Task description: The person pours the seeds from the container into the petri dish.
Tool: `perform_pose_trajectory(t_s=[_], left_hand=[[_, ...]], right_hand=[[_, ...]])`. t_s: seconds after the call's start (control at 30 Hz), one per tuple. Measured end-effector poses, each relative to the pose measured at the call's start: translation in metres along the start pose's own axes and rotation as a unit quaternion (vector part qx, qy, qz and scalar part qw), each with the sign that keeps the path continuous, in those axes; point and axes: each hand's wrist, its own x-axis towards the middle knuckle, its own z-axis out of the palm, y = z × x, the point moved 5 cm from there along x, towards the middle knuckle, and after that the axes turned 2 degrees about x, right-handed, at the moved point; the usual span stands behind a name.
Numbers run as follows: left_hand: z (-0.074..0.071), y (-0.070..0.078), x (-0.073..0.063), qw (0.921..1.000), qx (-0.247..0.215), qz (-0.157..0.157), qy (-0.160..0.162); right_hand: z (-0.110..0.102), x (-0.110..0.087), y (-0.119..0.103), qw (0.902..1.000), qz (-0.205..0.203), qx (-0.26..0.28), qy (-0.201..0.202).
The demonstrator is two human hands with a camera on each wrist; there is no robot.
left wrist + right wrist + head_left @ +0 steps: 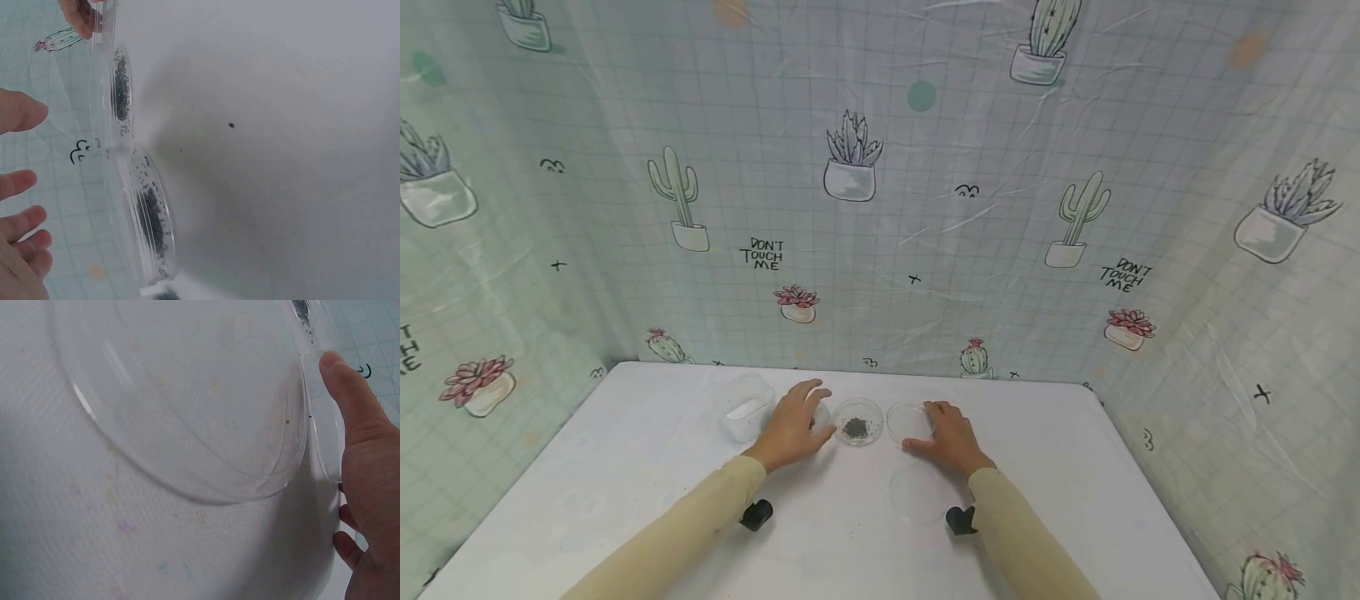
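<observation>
White table (pixel 842 542) under clear round dishes (pixel 919 495) and a translucent container (pixel 742 427).

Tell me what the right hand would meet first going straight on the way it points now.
The right hand would likely meet the clear dish first, the one just right of the dish of dark grains; depth is unclear, and it may be touching the rim.

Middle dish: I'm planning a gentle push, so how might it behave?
Low and broad, the dish would probably slide rather than tip. Thin and clear, it looks stiff, perhaps brittle. The dark grains inside could shift if jolted.
</observation>
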Motion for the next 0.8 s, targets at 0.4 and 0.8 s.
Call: perform_pose_trajectory(t_s=[0.4,0.8], left_hand=[[-0.018,-0.019,-0.011,0.9997,0.004,-0.021,0.015],[-0.029,-0.041,-0.02,0.9973,0.018,-0.063,0.031]], right_hand=[[0.0,-0.001,0.0,0.9999,-0.011,0.008,0.006],[0.0,-0.001,0.0,0.9999,-0.013,0.006,0.007]])
